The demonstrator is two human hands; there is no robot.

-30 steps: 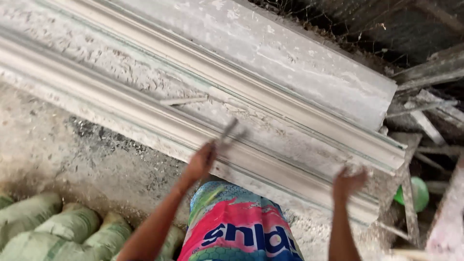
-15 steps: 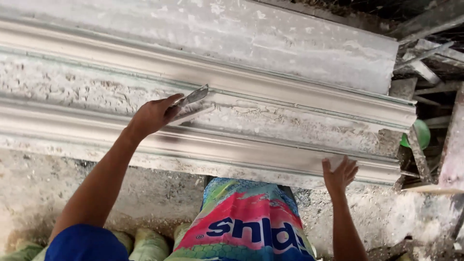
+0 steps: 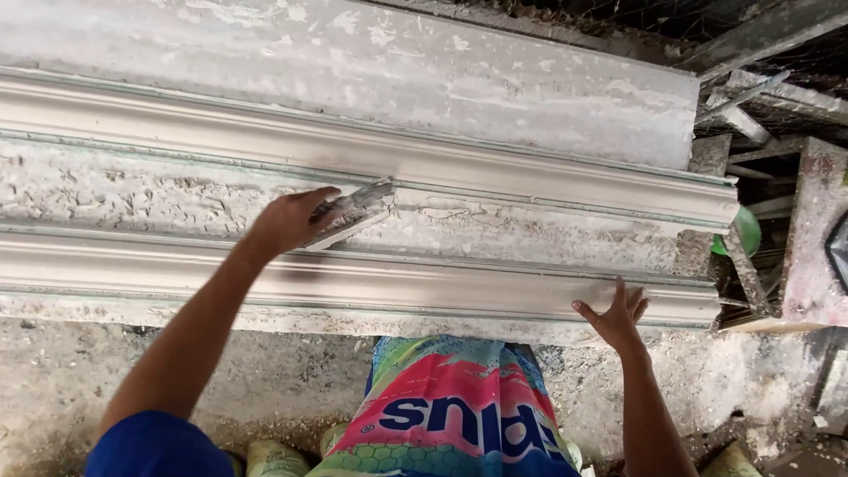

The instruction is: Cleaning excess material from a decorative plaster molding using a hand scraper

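Note:
A long plaster cornice moulding (image 3: 459,291) lies across a rough, plaster-crusted work bench (image 3: 106,190). My left hand (image 3: 287,221) grips a flat plaster-coated scraper (image 3: 358,210) and presses its blade onto the rough strip between the two smooth moulded runs. My right hand (image 3: 614,316) rests with fingers spread on the front smooth run, near its right end. A second smooth moulded run (image 3: 397,159) lies behind the rough strip.
A colourful printed sack (image 3: 450,415) stands on the floor under the bench edge, between my arms. Wooden scraps and a green round object (image 3: 749,231) sit at the right end. A large pale slab (image 3: 397,66) lies at the back. Filled sacks (image 3: 274,459) show at the bottom.
The view has shifted closer over the bench. My left hand carried the scraper left and up onto the rough strip. My right hand came down onto the front run.

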